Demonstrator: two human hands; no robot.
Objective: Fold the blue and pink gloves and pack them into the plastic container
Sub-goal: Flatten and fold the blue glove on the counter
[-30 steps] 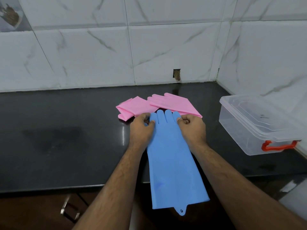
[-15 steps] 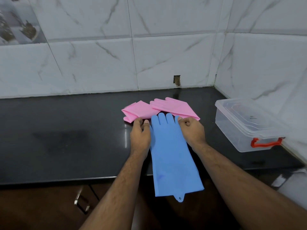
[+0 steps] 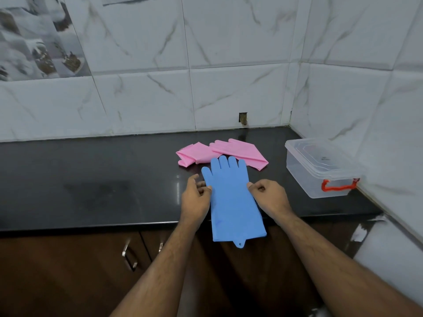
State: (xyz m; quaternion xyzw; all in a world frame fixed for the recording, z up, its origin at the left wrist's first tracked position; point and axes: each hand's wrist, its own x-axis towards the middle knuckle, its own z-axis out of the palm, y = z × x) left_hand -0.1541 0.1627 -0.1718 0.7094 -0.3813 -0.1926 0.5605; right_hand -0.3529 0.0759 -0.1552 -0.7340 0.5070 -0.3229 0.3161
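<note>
The blue glove point(image 3: 231, 197) lies flat on the black counter point(image 3: 91, 179), fingers pointing to the wall and cuff hanging over the front edge. My left hand point(image 3: 196, 197) is at its left edge, thumb lifted, loosely curled fingertips touching the rim. My right hand point(image 3: 267, 195) is at its right edge, fingers curled and pinching the rim. Two pink gloves point(image 3: 238, 152) lie crumpled just behind the blue fingertips. The clear plastic container point(image 3: 320, 165), with its lid on and a red latch point(image 3: 338, 185), stands at the right by the side wall.
Marble-tiled walls close the counter at the back and right. Brown cabinet doors with metal handles point(image 3: 129, 257) run below the front edge. A small hole point(image 3: 242, 117) sits in the back wall above the pink gloves.
Both hands slid back from the blue glove's finger end to its sides near the palm. The left hand has loosened its grip. The view has pulled back and tilted up.
</note>
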